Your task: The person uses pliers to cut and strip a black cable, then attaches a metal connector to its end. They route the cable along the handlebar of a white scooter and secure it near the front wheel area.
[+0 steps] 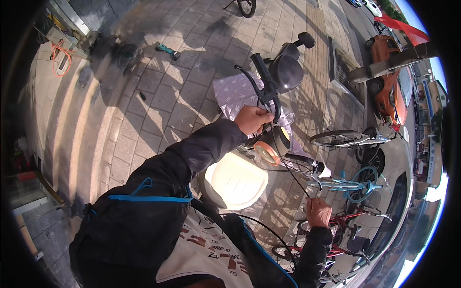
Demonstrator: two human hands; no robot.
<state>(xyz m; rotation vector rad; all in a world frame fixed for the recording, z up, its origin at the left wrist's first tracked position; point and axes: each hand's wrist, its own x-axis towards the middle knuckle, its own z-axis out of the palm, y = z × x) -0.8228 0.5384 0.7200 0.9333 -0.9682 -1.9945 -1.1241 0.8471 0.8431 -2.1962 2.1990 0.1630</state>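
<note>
My left hand (252, 119) is closed at the left handlebar (269, 89) of a two-wheeler, its fingers pinched on a thin black cable (289, 168) just below the brake lever (247, 74). From there the cable runs down and to the right. My right hand (319, 212) is closed around its other stretch, well away from the handlebar. Between the hands sits a round part with an orange rim (266, 152). A light purple patterned cloth (235, 93) hangs behind the bar. Nearer to me is a cream, smooth seat-like part (235, 181).
A teal power tool (167, 51) lies on the paving at upper left. Stone steps (77, 139) and an orange cord (58, 60) are on the left. At right stand a blue bicycle (355, 184), red bicycles (338, 230), a pale car (391, 216) and an orange car (390, 96).
</note>
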